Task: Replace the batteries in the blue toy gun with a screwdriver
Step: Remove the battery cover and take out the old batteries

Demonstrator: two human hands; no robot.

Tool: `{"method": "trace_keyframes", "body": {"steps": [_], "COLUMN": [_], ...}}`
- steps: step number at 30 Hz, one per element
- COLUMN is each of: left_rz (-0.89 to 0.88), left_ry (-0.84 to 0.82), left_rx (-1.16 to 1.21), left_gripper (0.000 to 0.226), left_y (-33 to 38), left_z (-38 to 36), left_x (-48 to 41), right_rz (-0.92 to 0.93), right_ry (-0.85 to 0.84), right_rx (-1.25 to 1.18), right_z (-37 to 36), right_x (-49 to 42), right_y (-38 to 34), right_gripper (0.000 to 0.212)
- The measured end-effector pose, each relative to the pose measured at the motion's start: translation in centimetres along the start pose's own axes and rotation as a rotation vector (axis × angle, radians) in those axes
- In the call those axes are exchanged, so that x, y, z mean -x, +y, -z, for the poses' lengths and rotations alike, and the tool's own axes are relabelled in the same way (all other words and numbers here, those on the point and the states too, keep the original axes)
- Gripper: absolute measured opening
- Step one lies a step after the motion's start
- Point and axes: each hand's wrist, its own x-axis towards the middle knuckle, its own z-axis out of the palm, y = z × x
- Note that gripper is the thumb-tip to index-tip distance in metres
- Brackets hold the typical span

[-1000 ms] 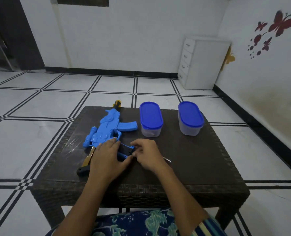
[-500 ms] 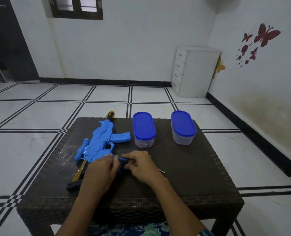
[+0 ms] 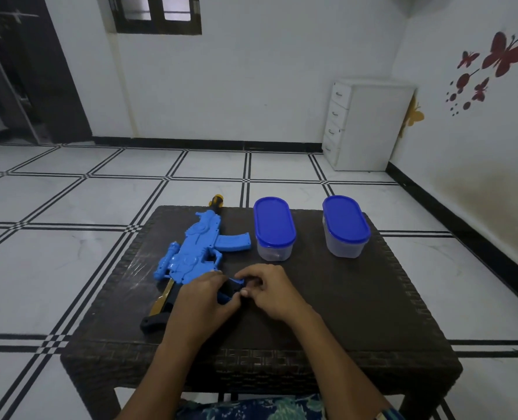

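Head view showed me a dark woven table (image 3: pixel 357 313) on a white tiled floor, with the blue toy gun (image 3: pixel 191 253) lying on the table's left half, its yellow-and-black muzzle tip pointing away from me past the far edge and its black and gold stock end reaching toward the near left. Its blue magazine stuck out to the right, just short of the nearer of two clear containers with blue lids: the left container (image 3: pixel 274 228) stood near the gun's magazine, the right container (image 3: pixel 346 227) stood apart from it further right, both upright and lidded.

I saw my left hand (image 3: pixel 200 301) resting over the grip end of the gun, fingers curled down around the blue and dark plastic there. My right hand (image 3: pixel 269 291) met it from the right, fingertips pinched narrow against that same part, thumb and forefinger close together. Whether anything small sat between those fingertips I could not tell; they hid the spot. I could not make out a screwdriver in either hand.

A white drawer cabinet (image 3: pixel 369 125) stood against the far wall, beside butterfly stickers (image 3: pixel 506 53) on the right wall.
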Motion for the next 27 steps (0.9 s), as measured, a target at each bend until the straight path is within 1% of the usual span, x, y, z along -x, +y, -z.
{"method": "trace_keyframes", "body": {"steps": [2, 4, 7, 8, 10, 14, 16, 17, 18, 19, 20, 22, 23, 24, 25, 27], "left_rz": [-0.010, -0.019, -0.048, -0.066, -0.127, -0.200, -0.159, -0.124, -0.074, -0.029, 0.006, 0.087, 0.132, 0.169, 0.193, 0.220], "left_ry": [-0.008, -0.021, -0.029, -0.026, 0.020, 0.217, 0.346, 0.394, 0.416, 0.428, 0.452, 0.524, 0.559, 0.580, 0.580, 0.526], "left_rx": [-0.012, -0.037, -0.024, -0.023, -0.066, -0.064, -0.032, -0.010, 0.023, 0.067, 0.130, 0.296, 0.387, 0.467, 0.529, 0.638], "left_gripper": [0.026, 0.031, 0.056, 0.059, 0.051, 0.029, 0.017, 0.008, 0.005, 0.011, 0.013, 0.010, 0.009, 0.010, 0.010, 0.013], "left_y": [-0.4, -0.7, -0.5, -0.4, -0.4, -0.2, 0.0, 0.1, 0.3, 0.4, 0.6, 1.2, 1.4, 1.6, 1.7, 1.9], "left_z": [-0.4, -0.6, -0.9, -1.0, -1.2, -0.4, 0.2, 0.4, 0.5, 0.7, 0.7, 1.0, 1.2, 1.2, 1.1, 0.9], "left_x": [0.0, 0.1, 0.2, 0.3, 0.6, 1.0, 0.9, 0.8, 0.8, 0.8, 0.8, 0.7, 0.7, 0.5, 0.4, 0.1], "right_rz": [-0.001, 0.013, 0.035, 0.040, 0.035, 0.015, -0.005, -0.013, -0.017, -0.017, -0.012, 0.039, 0.079, 0.117, 0.155, 0.215], "right_ry": [-0.007, -0.010, -0.011, -0.007, -0.003, -0.010, -0.016, -0.017, -0.018, -0.027, -0.033, -0.009, 0.037, 0.095, 0.153, 0.231], "right_rx": [0.017, 0.030, 0.062, 0.067, 0.069, 0.068, 0.057, 0.041, 0.025, 0.011, -0.009, -0.043, -0.052, -0.058, -0.057, -0.018], "right_z": [-0.1, -0.2, -0.2, -0.2, -0.2, -0.2, -0.2, -0.3, -0.3, -0.4, -0.4, -0.6, -0.6, -0.7, -0.7, -0.5], "right_x": [0.1, 0.2, 0.4, 0.4, 0.5, 0.6, 0.5, 0.5, 0.5, 0.6, 0.7, 1.0, 1.2, 1.4, 1.5, 1.6], "right_y": [-0.1, -0.4, -0.8, -0.9, -1.0, -1.0, -1.0, -0.9, -0.8, -0.9, -0.8, -0.8, -1.0, -1.1, -1.4, -1.6], "right_gripper": [0.036, 0.035, 0.035, 0.035, 0.035, 0.035, 0.040, 0.042, 0.044, 0.048, 0.055, 0.071, 0.077, 0.079, 0.076, 0.063]}}
